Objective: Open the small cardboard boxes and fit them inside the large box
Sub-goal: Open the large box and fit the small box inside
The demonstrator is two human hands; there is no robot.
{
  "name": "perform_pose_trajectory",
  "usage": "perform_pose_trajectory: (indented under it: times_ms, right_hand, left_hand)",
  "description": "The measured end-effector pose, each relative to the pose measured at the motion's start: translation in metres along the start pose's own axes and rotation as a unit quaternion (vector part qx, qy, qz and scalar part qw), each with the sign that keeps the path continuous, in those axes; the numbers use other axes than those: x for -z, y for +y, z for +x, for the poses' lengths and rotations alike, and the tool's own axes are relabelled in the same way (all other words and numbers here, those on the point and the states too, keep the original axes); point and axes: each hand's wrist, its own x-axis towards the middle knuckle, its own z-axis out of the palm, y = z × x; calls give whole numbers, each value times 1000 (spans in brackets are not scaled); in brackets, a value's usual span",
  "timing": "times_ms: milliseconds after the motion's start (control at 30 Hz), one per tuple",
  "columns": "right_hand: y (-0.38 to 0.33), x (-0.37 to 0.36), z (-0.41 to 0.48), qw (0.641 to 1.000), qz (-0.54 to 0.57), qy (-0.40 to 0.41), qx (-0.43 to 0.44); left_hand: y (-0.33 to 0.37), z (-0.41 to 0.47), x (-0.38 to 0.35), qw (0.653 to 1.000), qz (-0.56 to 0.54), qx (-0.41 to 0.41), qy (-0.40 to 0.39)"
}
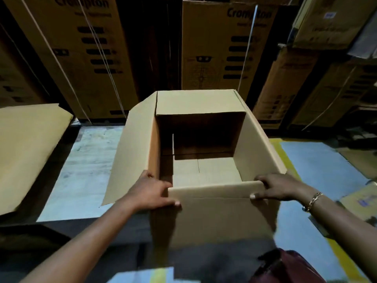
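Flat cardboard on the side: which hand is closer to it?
Left. The left hand holds the near-left corner of the box, on the side toward the flat cardboard; the right hand holds the near-right corner, across the box from it.

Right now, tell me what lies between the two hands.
Only the near flap of the open box, in the head view: the left hand grips one end, the right hand the other.

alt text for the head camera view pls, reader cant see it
A person's left hand and right hand grip the ends of the near flap of an open cardboard box, which looks empty inside. Tall printed cartons stand behind it, and a flat cardboard sheet lies to the left.
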Motion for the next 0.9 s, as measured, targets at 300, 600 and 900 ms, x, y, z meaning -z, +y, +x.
perform_pose_trajectory:
  times_ms: [300,600,900]
  right_hand:
    - [7,-50,6,975,-90,198,-49]
    - [23,-7,48,997,-1,65,47]
    - [84,105,225,952,119,280,-39]
  left_hand:
    - [6,-11,-21,992,71,14,100]
    - [-2,29,-5,996,-86,28,8]
    - [-86,191,51,920,-109,267,266]
